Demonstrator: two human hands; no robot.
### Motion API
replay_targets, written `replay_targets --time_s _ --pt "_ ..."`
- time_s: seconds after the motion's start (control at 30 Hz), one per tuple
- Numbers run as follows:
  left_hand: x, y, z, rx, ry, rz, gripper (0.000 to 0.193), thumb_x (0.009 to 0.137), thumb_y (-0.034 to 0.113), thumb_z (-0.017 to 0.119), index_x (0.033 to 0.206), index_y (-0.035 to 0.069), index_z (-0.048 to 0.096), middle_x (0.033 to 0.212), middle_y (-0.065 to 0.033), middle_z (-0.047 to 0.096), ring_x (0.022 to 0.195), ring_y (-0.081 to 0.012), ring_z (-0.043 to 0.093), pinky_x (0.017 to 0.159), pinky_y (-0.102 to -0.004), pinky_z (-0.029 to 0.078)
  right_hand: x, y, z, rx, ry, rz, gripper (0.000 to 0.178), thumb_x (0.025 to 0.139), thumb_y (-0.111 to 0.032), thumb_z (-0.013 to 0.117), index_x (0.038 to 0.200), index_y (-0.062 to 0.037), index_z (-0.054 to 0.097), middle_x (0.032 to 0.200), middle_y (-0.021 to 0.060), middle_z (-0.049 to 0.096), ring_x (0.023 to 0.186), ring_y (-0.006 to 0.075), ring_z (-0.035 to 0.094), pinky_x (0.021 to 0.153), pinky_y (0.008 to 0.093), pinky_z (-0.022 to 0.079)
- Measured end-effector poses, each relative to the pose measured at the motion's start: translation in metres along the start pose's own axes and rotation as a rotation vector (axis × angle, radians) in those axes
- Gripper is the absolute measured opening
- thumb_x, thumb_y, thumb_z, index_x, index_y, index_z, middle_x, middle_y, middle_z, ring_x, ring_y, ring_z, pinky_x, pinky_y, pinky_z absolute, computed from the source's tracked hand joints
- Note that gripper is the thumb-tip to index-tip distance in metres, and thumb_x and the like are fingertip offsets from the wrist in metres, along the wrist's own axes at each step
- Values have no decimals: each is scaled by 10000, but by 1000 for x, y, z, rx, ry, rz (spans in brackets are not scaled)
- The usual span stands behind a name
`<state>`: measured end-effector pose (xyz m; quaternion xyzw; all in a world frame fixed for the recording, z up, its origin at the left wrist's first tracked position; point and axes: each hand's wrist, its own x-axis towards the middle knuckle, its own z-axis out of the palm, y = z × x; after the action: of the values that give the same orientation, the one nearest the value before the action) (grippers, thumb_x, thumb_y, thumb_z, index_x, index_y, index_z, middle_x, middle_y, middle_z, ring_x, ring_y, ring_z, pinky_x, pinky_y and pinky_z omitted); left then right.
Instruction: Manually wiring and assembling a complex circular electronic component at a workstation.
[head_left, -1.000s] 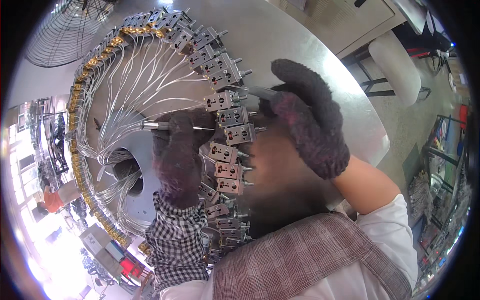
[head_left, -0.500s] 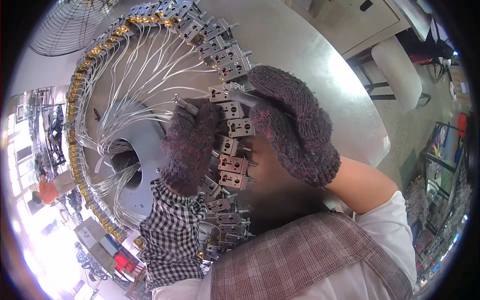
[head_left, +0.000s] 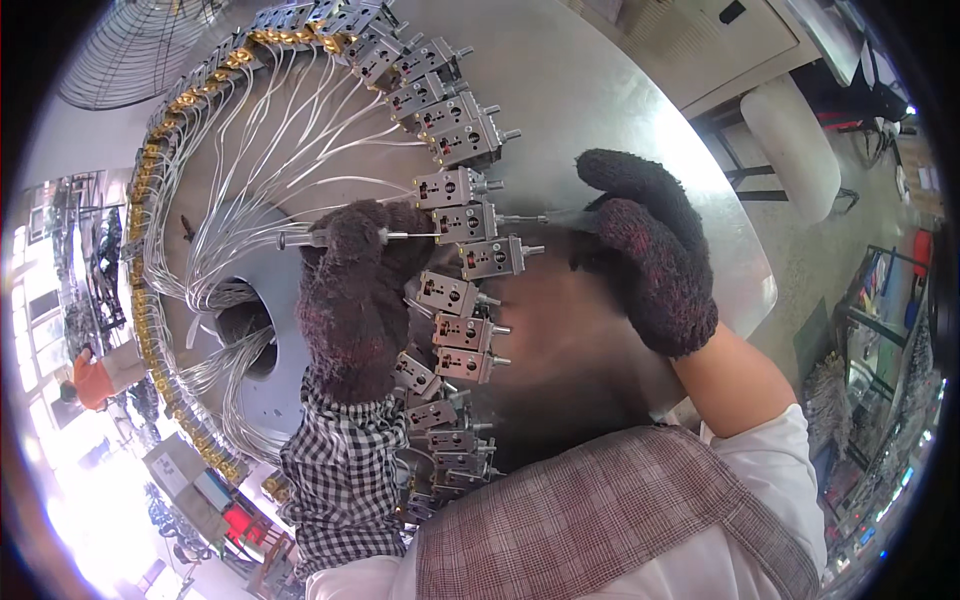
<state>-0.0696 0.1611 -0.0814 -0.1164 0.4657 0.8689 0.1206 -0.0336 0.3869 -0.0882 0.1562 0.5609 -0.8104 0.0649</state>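
My left hand (head_left: 350,290), in a dark knitted glove, is closed around a slim screwdriver (head_left: 408,235). Its thin tip reaches the inner side of a grey metal thermostat box (head_left: 465,223) in the ring. Opposite, my right hand (head_left: 655,250), also gloved, has curled fingers near that box's protruding shaft (head_left: 525,218). A blurred grey rod-like tool (head_left: 575,218) runs from the right fingers toward the shaft; whether they touch is hard to see. A neighbouring thermostat (head_left: 497,257) sits just nearer to me.
Several thermostats with brass parts (head_left: 150,190) form a ring on a round metal table (head_left: 560,90). Thin silvery tubes (head_left: 290,130) lead from them to a central opening (head_left: 250,330). A fan (head_left: 125,60) stands far left, a chair (head_left: 795,150) at right, and a person (head_left: 95,380) far left.
My right hand has drawn back to the right, away from the boxes. My left hand has turned, so the screwdriver now lies across with its tip toward the box.
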Motion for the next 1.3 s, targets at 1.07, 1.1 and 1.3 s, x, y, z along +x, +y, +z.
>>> replay_targets --time_s 1.07,1.1,1.3 --pt "2 -5 -2 -36 -10 34 169 890 150 541 1003 25 532 947 -160 602 869 -301 629 711 -445 562 11 4 16 -9 -7 152 297 895 -210 543 1119 -15 557 881 92 616 736 142 610 625 270 517" --pt "2 -5 -1 -26 1 22 168 888 149 544 1002 26 532 948 -160 602 864 -300 629 711 -445 562 12 10 19 16 50 27 297 892 -225 548 1103 -16 570 856 85 614 729 137 611 600 265 512" --pt "3 -8 -2 13 32 43 190 890 171 547 1013 29 522 963 -165 594 825 -302 634 680 -437 564 12 -5 10 -78 -26 149 303 887 -212 550 1114 -12 573 913 90 613 743 144 623 601 275 524"
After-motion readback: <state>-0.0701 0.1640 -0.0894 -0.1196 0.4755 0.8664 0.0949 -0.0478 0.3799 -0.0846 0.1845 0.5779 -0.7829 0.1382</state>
